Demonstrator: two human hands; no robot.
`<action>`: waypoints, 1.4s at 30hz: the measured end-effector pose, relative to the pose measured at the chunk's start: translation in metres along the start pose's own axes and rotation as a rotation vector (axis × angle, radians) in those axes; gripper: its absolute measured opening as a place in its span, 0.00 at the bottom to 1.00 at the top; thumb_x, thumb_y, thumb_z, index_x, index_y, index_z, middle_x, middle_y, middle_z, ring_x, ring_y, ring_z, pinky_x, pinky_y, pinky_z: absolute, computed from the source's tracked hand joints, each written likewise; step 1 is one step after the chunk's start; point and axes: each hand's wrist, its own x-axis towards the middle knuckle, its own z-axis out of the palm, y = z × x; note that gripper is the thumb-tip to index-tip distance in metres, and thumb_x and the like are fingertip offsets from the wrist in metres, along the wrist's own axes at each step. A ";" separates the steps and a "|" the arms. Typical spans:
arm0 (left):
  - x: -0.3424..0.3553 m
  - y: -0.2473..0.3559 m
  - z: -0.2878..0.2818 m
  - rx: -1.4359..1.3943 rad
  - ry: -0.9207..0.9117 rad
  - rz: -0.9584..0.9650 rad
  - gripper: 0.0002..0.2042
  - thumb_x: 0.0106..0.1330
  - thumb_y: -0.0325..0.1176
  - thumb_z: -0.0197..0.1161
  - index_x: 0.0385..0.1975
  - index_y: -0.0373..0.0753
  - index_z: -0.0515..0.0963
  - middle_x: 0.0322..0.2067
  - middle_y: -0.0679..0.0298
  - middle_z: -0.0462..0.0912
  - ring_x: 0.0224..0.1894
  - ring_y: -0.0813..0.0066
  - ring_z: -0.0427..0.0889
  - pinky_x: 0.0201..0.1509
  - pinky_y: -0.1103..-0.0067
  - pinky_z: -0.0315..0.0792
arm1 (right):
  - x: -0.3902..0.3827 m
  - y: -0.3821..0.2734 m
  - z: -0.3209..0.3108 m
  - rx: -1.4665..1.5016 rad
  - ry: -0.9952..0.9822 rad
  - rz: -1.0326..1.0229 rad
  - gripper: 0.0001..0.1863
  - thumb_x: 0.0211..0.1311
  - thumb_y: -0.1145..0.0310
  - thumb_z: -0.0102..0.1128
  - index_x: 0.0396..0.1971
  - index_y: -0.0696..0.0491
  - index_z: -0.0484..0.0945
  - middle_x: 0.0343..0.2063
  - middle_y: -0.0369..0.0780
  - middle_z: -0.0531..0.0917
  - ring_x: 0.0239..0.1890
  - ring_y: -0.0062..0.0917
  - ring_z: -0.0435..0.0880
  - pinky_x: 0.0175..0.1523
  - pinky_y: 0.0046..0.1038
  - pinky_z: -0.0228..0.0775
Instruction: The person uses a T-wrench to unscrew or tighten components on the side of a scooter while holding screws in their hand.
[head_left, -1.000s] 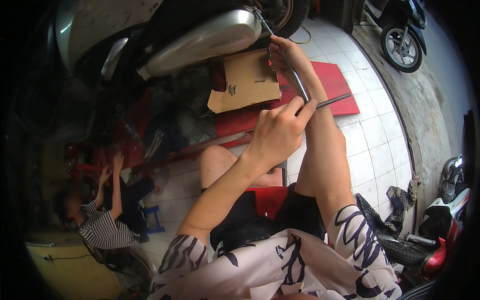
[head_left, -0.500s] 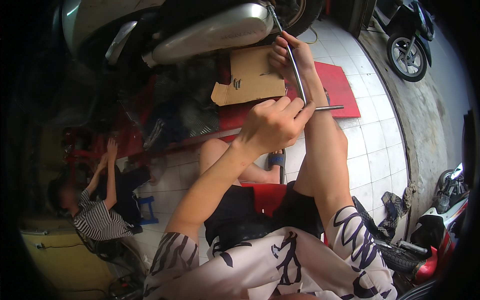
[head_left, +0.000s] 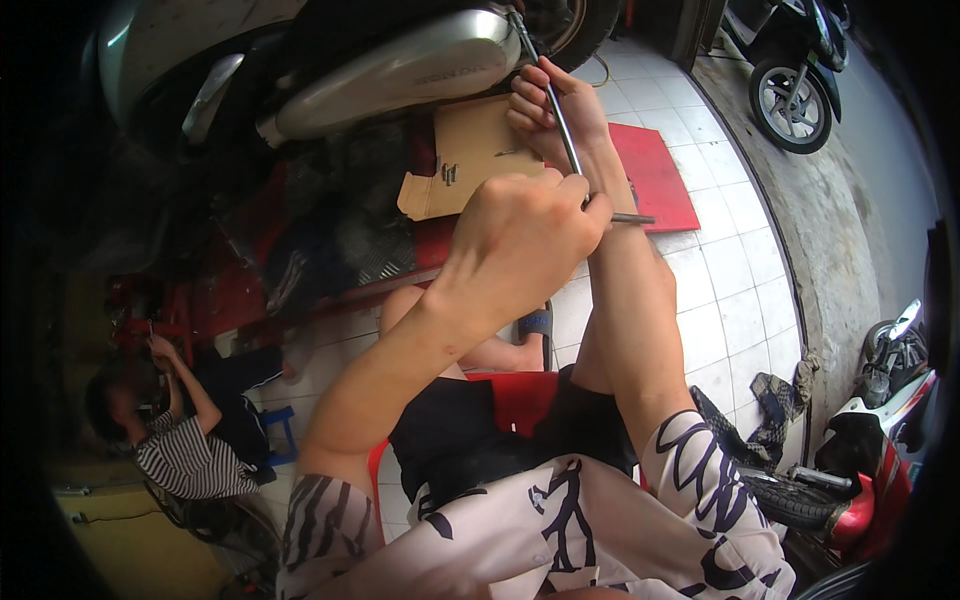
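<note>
A long steel T-handle wrench slants from the scooter down toward me. My left hand is closed round its crossbar, and one bar end sticks out past the fingers. Farther up, my right hand curls loosely round the shaft with the thumb against it. The wrench's far tip meets the rear end of the silver side cover on the scooter; the fastener there is too small to make out.
Several bolts lie on a cardboard sheet over a red platform. Left, another person in a striped shirt works near red machinery. Parked motorbikes stand to the right. A patterned cloth lies on the tiles.
My left hand has rolled over with the crossbar, its back now facing up more. The right hand stays round the shaft. The whole view has shifted slightly.
</note>
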 end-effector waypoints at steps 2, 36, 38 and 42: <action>0.003 -0.001 0.000 -0.015 0.152 -0.050 0.06 0.53 0.40 0.66 0.25 0.49 0.79 0.16 0.72 0.71 0.20 0.75 0.76 0.19 0.78 0.66 | 0.001 0.000 0.007 0.079 -0.003 -0.004 0.18 0.73 0.57 0.38 0.24 0.50 0.65 0.15 0.31 0.61 0.13 0.16 0.51 0.23 0.21 0.48; -0.002 0.023 0.016 -1.930 0.285 -0.471 0.08 0.74 0.32 0.47 0.46 0.37 0.69 0.38 0.63 0.76 0.42 0.77 0.76 0.48 0.80 0.70 | -0.057 0.036 -0.019 0.058 -0.365 -0.120 0.11 0.66 0.65 0.55 0.37 0.55 0.65 0.25 0.31 0.70 0.21 0.10 0.69 0.18 0.10 0.58; -0.014 0.005 0.000 -1.887 0.190 -0.502 0.09 0.71 0.32 0.53 0.46 0.37 0.73 0.40 0.64 0.79 0.44 0.79 0.78 0.50 0.82 0.71 | -0.061 0.039 -0.011 0.030 -0.253 -0.110 0.11 0.67 0.63 0.54 0.35 0.54 0.66 0.22 0.29 0.69 0.20 0.07 0.67 0.17 0.10 0.57; -0.032 -0.009 -0.022 -1.745 0.231 -0.715 0.12 0.72 0.35 0.52 0.47 0.35 0.74 0.43 0.59 0.80 0.47 0.71 0.81 0.51 0.74 0.74 | -0.063 0.042 -0.003 0.086 -0.306 -0.111 0.11 0.70 0.61 0.51 0.34 0.53 0.68 0.19 0.27 0.68 0.12 0.04 0.62 0.17 0.11 0.53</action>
